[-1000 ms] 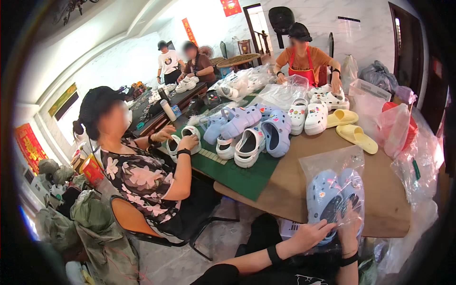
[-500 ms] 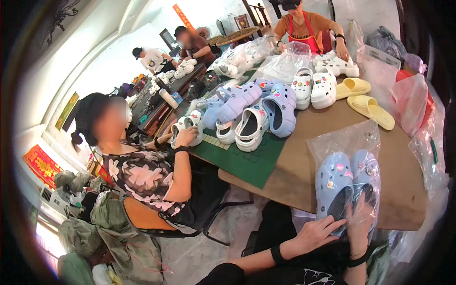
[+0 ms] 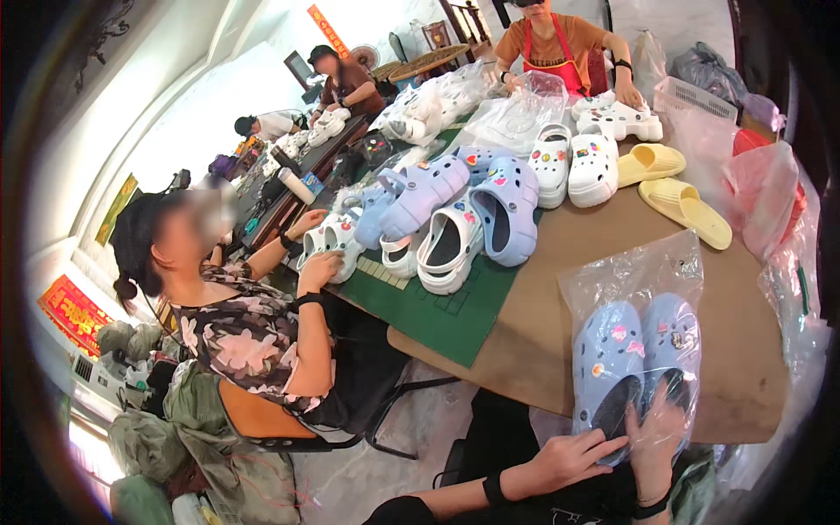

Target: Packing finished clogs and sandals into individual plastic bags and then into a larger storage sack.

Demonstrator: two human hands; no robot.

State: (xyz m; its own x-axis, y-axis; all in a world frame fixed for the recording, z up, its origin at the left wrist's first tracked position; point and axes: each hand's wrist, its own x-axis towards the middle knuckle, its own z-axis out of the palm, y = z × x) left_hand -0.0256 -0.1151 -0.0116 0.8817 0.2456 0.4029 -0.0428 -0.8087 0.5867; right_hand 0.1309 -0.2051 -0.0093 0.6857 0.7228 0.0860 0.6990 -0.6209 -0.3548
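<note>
Two blue clogs [image 3: 605,346] with charms already on sit side by side inside a clear bag [image 3: 632,273], lower right of the frame. My right hand [image 3: 656,437] reaches into their heel end, seemingly under the plastic; my left hand [image 3: 567,464] touches near the bag's lower edge. I cannot tell whether either grips. Closing looks undone; mid-frame, other clogs [image 3: 424,196] lie unbagged.

Clear, thin plastic bag [image 3: 637,269]: glossy, creased; inside it, pale-blue perforated foam-like clogs [image 3: 604,339], smooth with a soft sheen. Beyond the bag, flat brown tabletop [image 3: 534,359], matt, faintly marked; left of the bag, flat green mat [image 3: 457,328], matt. Farther beyond the bag, pale-yellow ridged slides [image 3: 689,213], rubbery-looking, low sheen.
</note>
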